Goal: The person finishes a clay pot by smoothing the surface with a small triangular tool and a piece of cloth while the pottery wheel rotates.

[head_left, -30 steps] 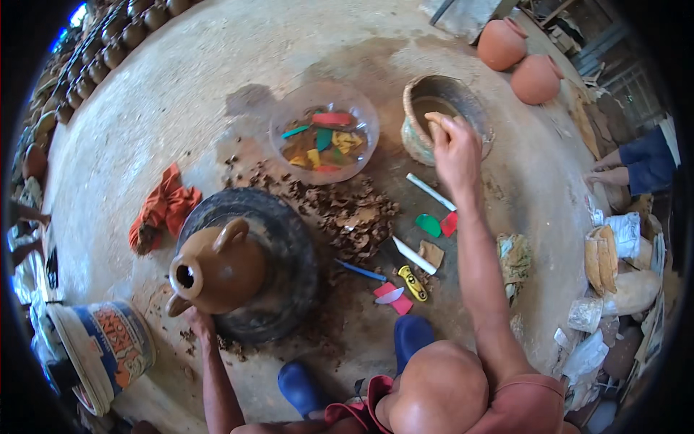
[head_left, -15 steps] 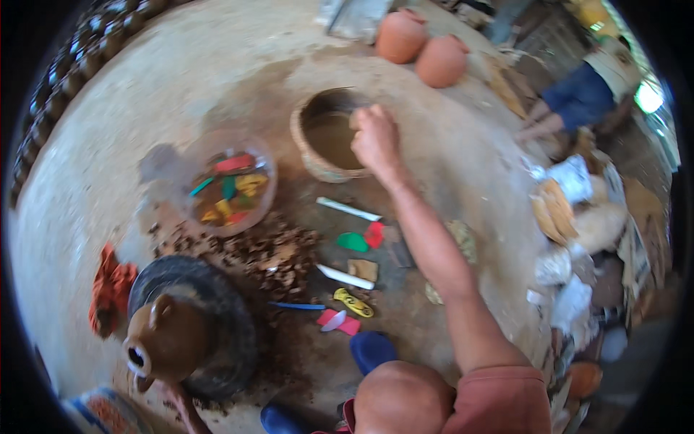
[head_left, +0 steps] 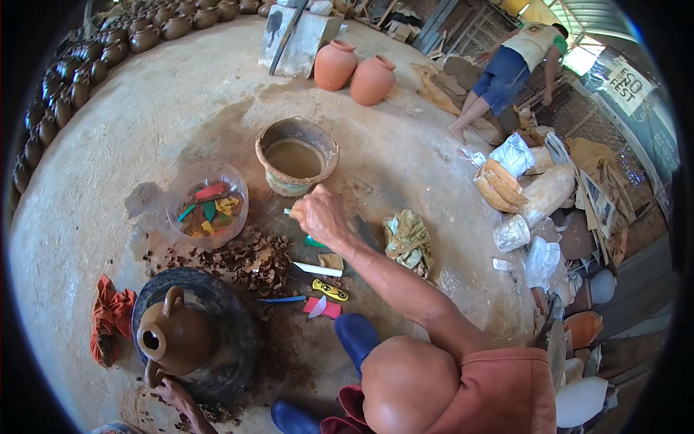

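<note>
A brown clay jug (head_left: 176, 338) with two loop handles and a round mouth lies tilted on a dark round turntable (head_left: 235, 340). My left hand (head_left: 176, 395) is at the jug's lower handle, its fingers against it and partly hidden. My right hand (head_left: 318, 215) is closed above the floor, just this side of a bucket (head_left: 271, 170) of murky water; what it holds, if anything, I cannot make out. Below that hand lie a white strip (head_left: 318, 269), a yellow patterned tool (head_left: 330, 291), a blue stick (head_left: 282, 299) and a red piece (head_left: 329, 309).
A clear tub (head_left: 242, 210) holds coloured pieces in water. Clay scraps (head_left: 256, 253) lie near the turntable, an orange rag (head_left: 110, 311) left of it. A crumpled cloth (head_left: 407, 242) lies right. Two terracotta pots (head_left: 335, 65) stand beyond; a person (head_left: 517, 61) bends at far right.
My right hand has come back from over the water bucket to above the small tools. The view has shifted and shows more of the far side. My left hand stays at the jug.
</note>
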`<action>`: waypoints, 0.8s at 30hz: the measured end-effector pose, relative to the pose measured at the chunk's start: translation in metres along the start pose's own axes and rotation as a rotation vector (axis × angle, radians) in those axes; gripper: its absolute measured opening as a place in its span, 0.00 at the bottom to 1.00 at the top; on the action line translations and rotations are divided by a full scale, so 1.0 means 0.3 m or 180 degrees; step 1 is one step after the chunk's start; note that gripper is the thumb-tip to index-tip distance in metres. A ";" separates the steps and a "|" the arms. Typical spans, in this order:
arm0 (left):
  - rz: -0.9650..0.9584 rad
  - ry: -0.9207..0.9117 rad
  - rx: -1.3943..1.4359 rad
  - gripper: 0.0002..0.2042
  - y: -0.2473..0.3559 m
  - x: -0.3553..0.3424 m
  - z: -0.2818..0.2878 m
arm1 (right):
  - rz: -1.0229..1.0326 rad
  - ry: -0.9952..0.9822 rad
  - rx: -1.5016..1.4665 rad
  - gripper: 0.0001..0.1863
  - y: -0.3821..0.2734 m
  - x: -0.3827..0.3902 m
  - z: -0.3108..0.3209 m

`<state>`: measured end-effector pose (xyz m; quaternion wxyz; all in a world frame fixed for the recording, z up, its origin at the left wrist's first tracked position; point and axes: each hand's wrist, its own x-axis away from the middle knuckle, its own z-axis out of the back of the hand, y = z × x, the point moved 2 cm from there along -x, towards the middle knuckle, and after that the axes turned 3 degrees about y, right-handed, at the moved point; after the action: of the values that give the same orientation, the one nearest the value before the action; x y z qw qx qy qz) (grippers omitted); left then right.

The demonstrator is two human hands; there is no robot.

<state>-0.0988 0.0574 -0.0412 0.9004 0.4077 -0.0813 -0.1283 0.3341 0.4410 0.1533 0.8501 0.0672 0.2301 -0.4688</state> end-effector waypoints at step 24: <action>0.0239 0.0231 -0.0320 0.25 0.040 -0.001 0.029 | 0.0053 -0.1203 -0.3331 0.22 -0.792 0.143 -0.169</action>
<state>-0.0992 0.0588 -0.0266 0.9263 0.3630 -0.0572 -0.0834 0.1403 0.2941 0.1130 0.8002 -0.4475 0.2753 -0.2892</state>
